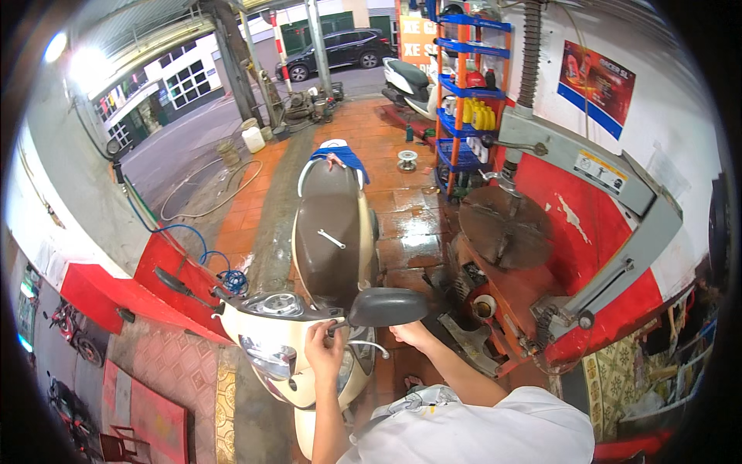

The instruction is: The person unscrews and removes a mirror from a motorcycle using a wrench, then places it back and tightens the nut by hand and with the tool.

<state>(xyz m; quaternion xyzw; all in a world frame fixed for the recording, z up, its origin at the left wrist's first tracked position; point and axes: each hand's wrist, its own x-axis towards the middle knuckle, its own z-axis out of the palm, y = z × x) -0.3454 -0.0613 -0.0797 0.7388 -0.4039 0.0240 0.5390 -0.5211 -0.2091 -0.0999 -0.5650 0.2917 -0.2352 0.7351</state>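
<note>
A cream scooter [251, 329] stands before me, its front end nearest. My left hand [325, 352] is closed at the handlebar, thumb and fingers pinching the dark stem of the rear-view mirror [388, 306] near its base. My right hand [411, 334] is at the mirror's lower right edge, with fingers curled; the mirror partly hides them, and its hold appears to be on that edge. Just below the mirror, a silver brake lever [371, 346] sticks out between my hands. On the brown seat [328, 209] lies a wrench [331, 238]. The other mirror [171, 280] is on the scooter's left side.
A blue cloth [352, 164] hangs over the scooter's tail. To the right stand a tyre-changing machine [506, 224] and a blue-and-orange shelf [464, 93] with bottles. A wheel hub [407, 160] sits on the tiled floor. A blue hose [232, 280] lies coiled at left.
</note>
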